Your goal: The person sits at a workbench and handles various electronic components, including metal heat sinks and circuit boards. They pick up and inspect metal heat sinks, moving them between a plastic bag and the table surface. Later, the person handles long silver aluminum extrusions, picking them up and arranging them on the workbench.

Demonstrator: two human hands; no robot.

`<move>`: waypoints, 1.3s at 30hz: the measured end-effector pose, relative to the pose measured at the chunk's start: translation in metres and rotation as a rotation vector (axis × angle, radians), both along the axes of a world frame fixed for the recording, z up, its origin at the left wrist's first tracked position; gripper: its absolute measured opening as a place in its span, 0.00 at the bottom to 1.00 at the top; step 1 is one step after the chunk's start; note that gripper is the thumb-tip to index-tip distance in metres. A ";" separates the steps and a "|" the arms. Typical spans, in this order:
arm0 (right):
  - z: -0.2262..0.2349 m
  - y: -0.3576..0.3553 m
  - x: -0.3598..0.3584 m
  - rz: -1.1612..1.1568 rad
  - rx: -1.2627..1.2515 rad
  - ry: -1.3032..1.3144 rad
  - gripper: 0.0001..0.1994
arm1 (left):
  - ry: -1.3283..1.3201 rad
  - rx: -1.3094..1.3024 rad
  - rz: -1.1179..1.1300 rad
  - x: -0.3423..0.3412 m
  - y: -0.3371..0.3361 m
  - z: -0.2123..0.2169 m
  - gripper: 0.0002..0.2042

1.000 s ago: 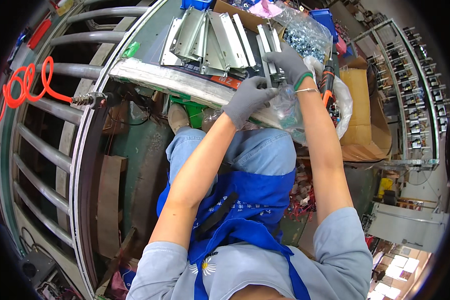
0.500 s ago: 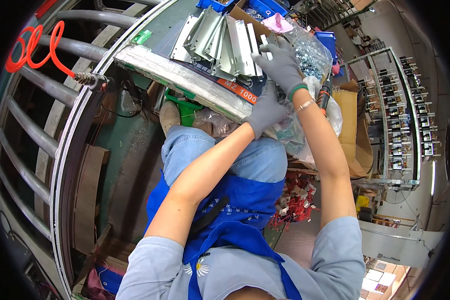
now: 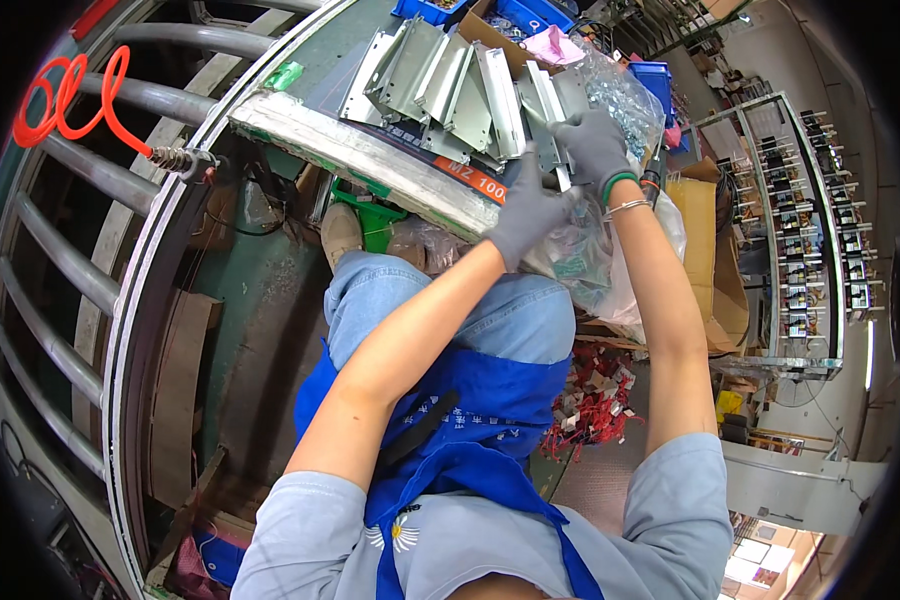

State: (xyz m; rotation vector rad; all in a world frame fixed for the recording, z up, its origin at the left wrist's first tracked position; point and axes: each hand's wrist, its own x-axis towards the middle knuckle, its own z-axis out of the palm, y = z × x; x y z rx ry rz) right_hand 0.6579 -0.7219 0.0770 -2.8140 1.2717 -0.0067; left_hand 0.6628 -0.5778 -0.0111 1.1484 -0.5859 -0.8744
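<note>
At bench edge (image 3: 350,155), right hand (image 3: 592,145) fingers curled against metal bracket (image 3: 543,98), can't tell if pinching, left hand (image 3: 530,212) finger and thumb spread near its lower end, bracket right of stacked brackets (image 3: 445,85), clear parts bag (image 3: 625,95) beyond.

A roller conveyor (image 3: 100,172), coiled red hose (image 3: 127,134), metal brackets (image 3: 467,98) and parts rack (image 3: 792,365) mark a factory workshop.

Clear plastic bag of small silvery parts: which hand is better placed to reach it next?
Probably the right grey-gloved hand: it is just below the bag, while the left grey-gloved hand is lower and farther left. Both hands are beside a silvery metal bracket.
</note>
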 end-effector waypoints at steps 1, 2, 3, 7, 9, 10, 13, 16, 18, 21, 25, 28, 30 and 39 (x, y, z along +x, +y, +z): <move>-0.005 0.022 0.008 0.099 -0.373 -0.031 0.20 | -0.149 -0.117 0.003 0.016 -0.008 -0.016 0.35; -0.008 0.030 0.013 0.205 -0.425 -0.084 0.20 | -0.229 -0.052 0.026 0.017 -0.011 -0.019 0.34; -0.008 0.036 0.018 0.312 -0.475 -0.137 0.21 | -0.310 0.015 0.049 0.018 -0.014 -0.022 0.33; -0.016 0.065 0.040 0.441 -0.433 -0.102 0.22 | -0.492 0.145 0.098 0.017 -0.015 -0.023 0.34; -0.033 0.050 0.044 0.321 -0.407 0.037 0.26 | -0.519 0.112 0.086 0.011 -0.014 -0.020 0.36; -0.038 0.047 0.049 0.275 -0.390 0.105 0.28 | -0.530 0.102 0.092 0.011 -0.011 -0.018 0.38; -0.036 0.040 0.051 0.276 -0.331 0.221 0.28 | -0.536 0.259 0.077 0.008 -0.008 -0.011 0.43; -0.038 0.040 0.054 0.280 -0.303 0.276 0.27 | -0.596 0.171 0.237 0.008 -0.013 -0.019 0.46; -0.035 0.039 0.053 0.216 -0.178 0.308 0.27 | -0.645 0.280 0.109 0.006 -0.009 -0.011 0.46; -0.023 0.052 0.055 0.215 -0.217 0.355 0.25 | -0.721 0.360 0.013 0.008 -0.007 -0.009 0.44; -0.068 0.024 0.045 0.454 -0.648 0.140 0.22 | -0.694 0.200 0.149 -0.007 -0.029 -0.038 0.39; -0.047 0.045 0.052 0.406 -0.596 0.228 0.20 | -0.660 0.270 0.031 0.001 -0.035 -0.047 0.37; -0.013 0.053 0.040 0.241 -0.401 0.225 0.20 | -0.554 0.160 0.066 0.001 -0.020 -0.023 0.35; 0.004 0.042 0.042 0.128 -0.307 0.447 0.19 | 0.122 -0.078 0.264 -0.005 -0.022 -0.029 0.33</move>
